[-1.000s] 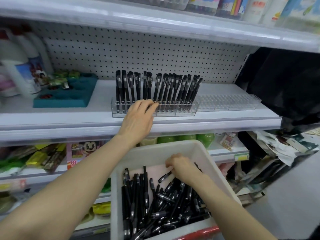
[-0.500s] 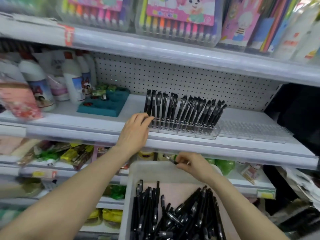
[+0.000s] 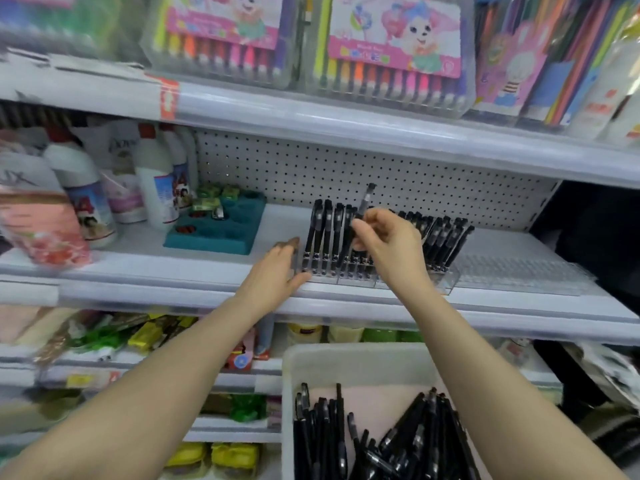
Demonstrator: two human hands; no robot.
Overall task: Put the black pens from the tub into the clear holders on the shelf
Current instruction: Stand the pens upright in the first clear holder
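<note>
**Change.** Since the earlier view the right hand (image 3: 388, 247) has risen from the rim of the white rectangular plastic tub (image 3: 346, 358) to the shelf row, carrying one slim black plastic pen (image 3: 366, 200). The left hand (image 3: 277, 271) stays at the row's left end.

**Setting.** A white shop shelf (image 3: 173, 271) with a perforated back panel (image 3: 311, 168). Boxed coloured marker sets (image 3: 391, 46) stand above the grip. A teal moulded tray (image 3: 221, 237) and white bottles (image 3: 156, 181) stand to its left.

**Grip.** The right thumb and fingertips pinch the pen near-upright, cap uppermost, over the filled clear plastic holder (image 3: 446, 282). An empty clear holder (image 3: 519, 275) lies right of the grip, and loose black pens (image 3: 408, 434) lie below it in the tub. The left fingers are straight, touching the filled holder's end.
</note>
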